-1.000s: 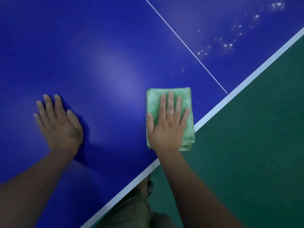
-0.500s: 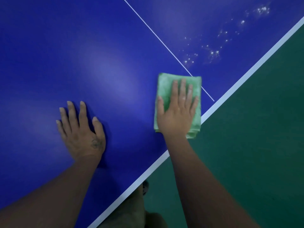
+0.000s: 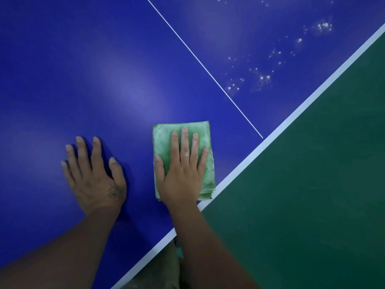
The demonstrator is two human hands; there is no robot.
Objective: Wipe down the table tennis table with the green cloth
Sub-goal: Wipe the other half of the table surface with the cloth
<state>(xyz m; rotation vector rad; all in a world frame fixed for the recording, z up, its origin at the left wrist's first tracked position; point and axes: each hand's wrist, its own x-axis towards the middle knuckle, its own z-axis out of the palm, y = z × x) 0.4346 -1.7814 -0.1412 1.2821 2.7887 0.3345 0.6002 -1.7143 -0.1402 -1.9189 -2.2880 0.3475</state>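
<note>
The folded green cloth [image 3: 163, 140] lies flat by the white edge of the bench [image 3: 104, 69], long axis pointing away from the person; the right hand [image 3: 183, 176] presses it, fingers straight and spread; the left hand [image 3: 93, 178] rests flat beside it; white droplets [image 3: 262, 78] lie ahead-right, past the thin line [image 3: 204, 65].

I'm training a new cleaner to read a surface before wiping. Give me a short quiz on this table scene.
1. True or false: the left hand presses the green cloth.
2. Where are the white specks? A under the cloth; B across the thin white line from the cloth; C beside the left hand.
3. Fill in: the right hand lies ____ on the cloth.
Key: 1 false, it rests on the bare table; 2 B; 3 flat.
</note>
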